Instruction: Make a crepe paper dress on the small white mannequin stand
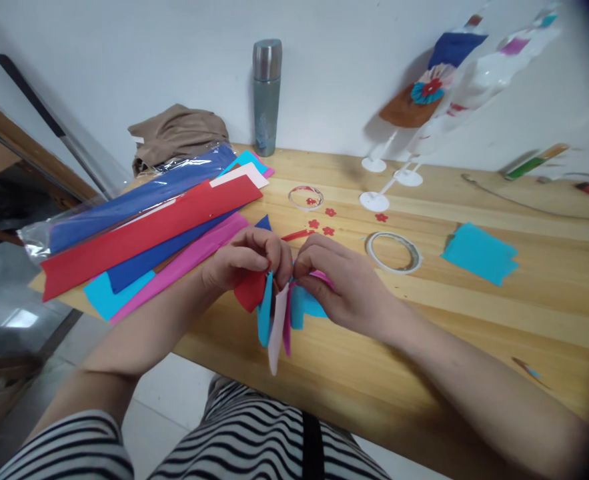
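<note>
Near the table's front edge, my left hand (254,257) pinches the top of a bunch of coloured paper pieces (275,327). From my fingers hang red, light blue, pale pink and magenta pieces, gathered at their upper ends. My right hand (344,283) is closed at the right side of the same bunch, thumb and forefinger pressed together on its top. The fingertips hide how the pieces are joined. Beneath my right hand, a light blue piece (314,305) shows partly. Just beyond the hands lie small red paper flowers (328,231) and a red strip (297,235).
Left lie long coloured paper sheets (149,230) and a plastic-wrapped blue roll (144,193), with brown cloth (179,137) behind. A flask (267,100) stands by the wall. Tape rolls (394,253), light blue paper (480,253), white doll stands (374,201) and a cable (514,203) are ahead and right.
</note>
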A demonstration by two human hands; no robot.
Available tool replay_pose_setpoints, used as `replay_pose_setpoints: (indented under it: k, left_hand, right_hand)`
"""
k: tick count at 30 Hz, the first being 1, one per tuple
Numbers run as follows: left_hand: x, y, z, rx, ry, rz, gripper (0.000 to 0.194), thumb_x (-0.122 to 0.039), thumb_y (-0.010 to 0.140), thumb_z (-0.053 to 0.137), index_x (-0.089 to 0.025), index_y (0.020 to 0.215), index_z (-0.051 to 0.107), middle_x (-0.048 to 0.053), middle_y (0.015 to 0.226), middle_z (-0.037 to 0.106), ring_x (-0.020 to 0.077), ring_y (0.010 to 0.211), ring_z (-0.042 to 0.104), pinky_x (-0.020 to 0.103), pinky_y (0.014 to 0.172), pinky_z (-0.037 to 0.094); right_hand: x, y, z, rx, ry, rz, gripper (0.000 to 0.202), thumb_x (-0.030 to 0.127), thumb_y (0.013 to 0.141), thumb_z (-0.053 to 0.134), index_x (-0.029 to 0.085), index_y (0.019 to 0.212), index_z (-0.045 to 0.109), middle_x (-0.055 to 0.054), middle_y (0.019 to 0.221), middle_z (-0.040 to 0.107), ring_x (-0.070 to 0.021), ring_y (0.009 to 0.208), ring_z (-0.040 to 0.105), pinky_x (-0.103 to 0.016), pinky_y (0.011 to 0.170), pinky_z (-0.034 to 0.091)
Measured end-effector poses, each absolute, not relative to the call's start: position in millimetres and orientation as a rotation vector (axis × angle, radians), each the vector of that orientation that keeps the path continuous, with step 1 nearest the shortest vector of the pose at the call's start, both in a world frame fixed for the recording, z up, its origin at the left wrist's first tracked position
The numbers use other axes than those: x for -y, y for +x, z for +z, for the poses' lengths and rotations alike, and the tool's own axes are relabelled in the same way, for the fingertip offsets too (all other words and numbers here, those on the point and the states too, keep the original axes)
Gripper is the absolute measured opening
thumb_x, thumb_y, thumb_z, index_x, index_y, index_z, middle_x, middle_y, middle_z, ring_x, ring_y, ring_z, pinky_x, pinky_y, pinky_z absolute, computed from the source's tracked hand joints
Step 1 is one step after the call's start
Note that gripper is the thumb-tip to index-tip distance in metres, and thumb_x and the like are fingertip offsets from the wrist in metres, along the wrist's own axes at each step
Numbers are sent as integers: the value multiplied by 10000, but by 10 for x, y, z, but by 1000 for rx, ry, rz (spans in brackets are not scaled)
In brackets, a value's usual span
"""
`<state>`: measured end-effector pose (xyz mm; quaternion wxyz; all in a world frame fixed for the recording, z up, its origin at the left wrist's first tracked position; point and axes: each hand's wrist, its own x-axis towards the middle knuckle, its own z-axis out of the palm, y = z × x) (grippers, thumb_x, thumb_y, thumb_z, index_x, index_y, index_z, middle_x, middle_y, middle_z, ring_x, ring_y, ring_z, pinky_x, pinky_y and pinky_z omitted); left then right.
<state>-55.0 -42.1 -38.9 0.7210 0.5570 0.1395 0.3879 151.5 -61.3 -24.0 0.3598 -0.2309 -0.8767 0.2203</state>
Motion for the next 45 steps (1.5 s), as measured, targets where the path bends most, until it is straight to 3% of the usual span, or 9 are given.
replay_pose_setpoints:
  k: [4,10,17,23,28,33,38,45]
  left_hand:
    - [380,-608,-414,-382,1285,943,282,-384,719,788,-182,581,650,50,589,663,176,539,594,318,570,493]
    - [400,-627,-391,-577,1513,994,265,-415,806,803,-180,704,736,51,737,738,160,686,656,309,724,521]
    - [481,-481,-375,-841,1539,1074,390,-515,812,805,-144,738,707,13,655,648,93,588,540,223,533,367]
    - [517,-440,-368,-881,1530,1079,270,-391,833,765,-158,729,678,-32,580,590,72,522,491,213,507,364]
    - [519,-396,-387,-968,1462,1133,217,-330,768,760,-153,685,665,-22,597,602,66,521,481,202,488,339]
    - [521,-385,-400,-1012,1437,1231,176,-312,754,745,-149,703,705,4,657,653,81,575,535,199,508,367]
    - [546,-403,-396,-950,1424,1225,198,-334,758,775,-146,736,718,14,681,683,84,592,566,201,541,405]
    - [563,-405,-338,-913,1434,1178,261,-368,724,853,-154,752,706,24,724,709,100,622,609,207,558,467]
  right_hand:
    - [605,1570,-142,2265,-640,606,170,108,913,541,241,808,527,-40,830,634,-193,755,607,-313,643,480]
    - [562,1695,-40,2086,-750,876,132,137,844,636,242,786,581,-53,1004,760,-243,936,723,-396,827,555]
    - [393,1795,-148,1781,-881,1239,158,181,758,675,256,688,555,-33,717,687,-255,810,722,-347,637,559]
    - [373,1824,-122,2032,-677,1029,167,141,777,658,257,710,557,-54,933,771,-256,899,739,-405,777,581]
    - [443,1789,-37,2137,-623,809,168,108,790,621,251,728,556,-25,852,720,-215,853,716,-371,754,560]
    - [473,1783,-77,2130,-632,927,191,72,783,611,251,740,563,-5,802,700,-214,906,713,-337,753,546]
    - [483,1793,-134,2077,-643,1022,173,70,790,607,238,766,576,-26,935,756,-217,1010,732,-335,813,549]
    - [503,1794,-90,2013,-693,1091,171,79,749,637,234,716,572,-61,883,764,-256,986,742,-372,813,569]
